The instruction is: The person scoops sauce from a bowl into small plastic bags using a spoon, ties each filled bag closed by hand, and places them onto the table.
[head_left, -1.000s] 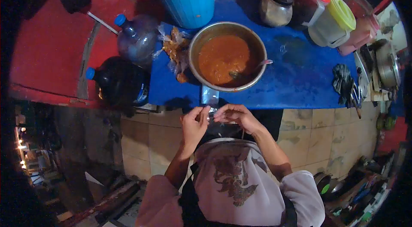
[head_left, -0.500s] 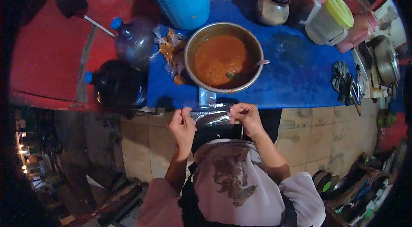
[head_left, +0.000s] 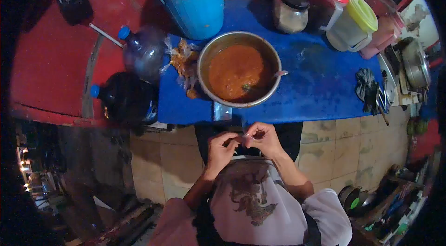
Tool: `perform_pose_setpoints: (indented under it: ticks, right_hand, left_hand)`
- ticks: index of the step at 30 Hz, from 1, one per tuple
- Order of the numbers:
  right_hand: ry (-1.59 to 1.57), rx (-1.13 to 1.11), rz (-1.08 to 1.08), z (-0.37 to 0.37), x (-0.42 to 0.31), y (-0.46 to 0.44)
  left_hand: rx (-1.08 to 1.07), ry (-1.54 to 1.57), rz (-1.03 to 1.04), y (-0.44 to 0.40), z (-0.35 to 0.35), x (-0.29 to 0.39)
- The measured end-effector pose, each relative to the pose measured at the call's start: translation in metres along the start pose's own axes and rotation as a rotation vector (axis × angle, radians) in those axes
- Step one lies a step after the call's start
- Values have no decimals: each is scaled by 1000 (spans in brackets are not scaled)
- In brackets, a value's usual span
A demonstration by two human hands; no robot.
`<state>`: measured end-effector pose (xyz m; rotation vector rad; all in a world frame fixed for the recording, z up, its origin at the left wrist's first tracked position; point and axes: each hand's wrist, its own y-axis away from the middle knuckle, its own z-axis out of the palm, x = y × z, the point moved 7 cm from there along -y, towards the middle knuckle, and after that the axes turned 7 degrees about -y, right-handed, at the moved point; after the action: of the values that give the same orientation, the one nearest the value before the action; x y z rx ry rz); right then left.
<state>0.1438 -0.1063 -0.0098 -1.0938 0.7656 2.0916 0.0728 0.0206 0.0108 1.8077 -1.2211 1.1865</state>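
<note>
My left hand (head_left: 221, 152) and my right hand (head_left: 265, 140) meet in front of my apron, just off the table's near edge. Both are closed, fingertips pinching a small clear plastic bag (head_left: 248, 137), mostly hidden by the fingers. Beyond them a metal pot (head_left: 200, 67) stands on the blue table cover, holding orange-red sauce (head_left: 239, 64). A spoon handle (head_left: 281, 73) leans over its right rim. Flat clear plastic bags (head_left: 222, 111) lie at the table edge, below the pot.
Left of the pot lie filled clear bags (head_left: 182, 62), beside two large blue-capped bottles (head_left: 146, 48). A blue lidded bucket (head_left: 195, 11) stands behind. At the back right are a black-lidded jar (head_left: 291, 12) and several pitchers (head_left: 350, 27). A dark cloth (head_left: 366, 89) lies near utensils.
My hands have come together and slightly down toward my body. The plastic bag, stretched flat between them before, is now bunched between my fingertips.
</note>
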Motion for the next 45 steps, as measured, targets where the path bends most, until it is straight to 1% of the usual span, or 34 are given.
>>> perform_pose_setpoints:
  ticks: [1,2,4,5,6,7,8,11,14,16,18,19,21,22,23,24,25,26,27,29,30,31,32,33,35,36,37,38,39,40,42,43,44,45]
  right_hand:
    - [70,-4,-66,0,-10,2]
    - [72,-4,-71,-3,-14,2]
    - [670,170,-327,-15,-39,7]
    - [671,174,-329,-17,-41,7]
    - [527,94,-260,-18,-37,6]
    - [382,14,-188,-16,-31,5]
    - [60,1,-33,-16,-14,5]
    - [-35,-57,48,-13,-7,7]
    - [149,11,-19,-9,-19,9]
    - [255,62,-70,-13,-19,9]
    - [485,166,-325,-21,-31,9]
    - [485,170,-327,-21,-31,8]
    - [710,275,-545,-16,-47,13]
    - [713,276,-548,-17,-43,12]
    - [545,245,-465,-23,-27,9]
    - [376,212,-381,-21,-22,4]
    - [378,208,-381,-21,-27,7]
    - [87,158,-130,-23,-17,9]
    - [-203,107,128,-15,-9,13]
    - [-299,58,165,-11,-9,16]
    - [-347,-83,323,-6,-1,22]
    - [-393,-223,481,2,6,29]
    - [-397,-368,455,11,1,31]
    - [-393,-370,455,12,-3,30]
    - [-277,-391,372,11,-15,26]
    - [-151,-328,289,5,-23,20]
    - [10,-131,179,1,-33,14]
    - [37,-59,108,-3,-38,9]
    - [63,14,37,-9,-42,5]
    - [13,66,67,-15,-40,4]
    - [-98,59,71,-15,-34,-1]
    - [-208,49,74,-13,-32,-4]
    - [-336,29,205,-8,-23,-3]
    - [-448,-1,262,-6,-9,-3]
  left_hand:
    - [-18,13,-98,0,2,-11]
    - [2,91,-107,-1,1,-14]
    - [-12,111,-22,-4,0,-14]
    - [-26,136,57,-4,1,-10]
    - [-75,96,123,-1,7,-2]
    - [-76,96,124,1,11,3]
    - [-124,149,69,4,20,5]
    - [-131,235,4,5,29,-1]
    - [-129,206,-3,3,25,-9]
    - [-32,266,-69,-2,16,-5]
    - [-8,259,-31,-2,14,-2]
    - [20,253,5,-2,12,1]
    - [-47,203,41,3,14,1]
    - [-141,231,87,5,21,1]
    - [-233,258,134,7,26,2]
    - [-230,260,137,6,23,6]
    - [-452,504,-53,11,33,7]
    - [-669,748,-252,20,44,9]
    - [-660,753,-258,18,38,5]
    - [-679,746,-326,13,31,-10]
    - [-539,846,-455,9,29,-20]
    - [-534,851,-456,6,31,-20]
    - [-475,847,-402,-1,30,-18]
    - [-419,841,-346,-7,28,-16]
    - [-471,836,-314,-5,29,-10]
    - [-553,693,-210,-2,27,4]
    - [-629,548,-108,1,27,14]
    - [-496,456,-211,10,27,-14]
    - [-497,456,-212,13,33,-30]
    - [-472,565,-31,11,32,-27]
    - [-446,672,150,17,30,-25]
    - [-454,896,-59,20,35,-35]
    - [-455,1114,-276,24,42,-44]
    - [-483,1294,-133,16,41,-33]
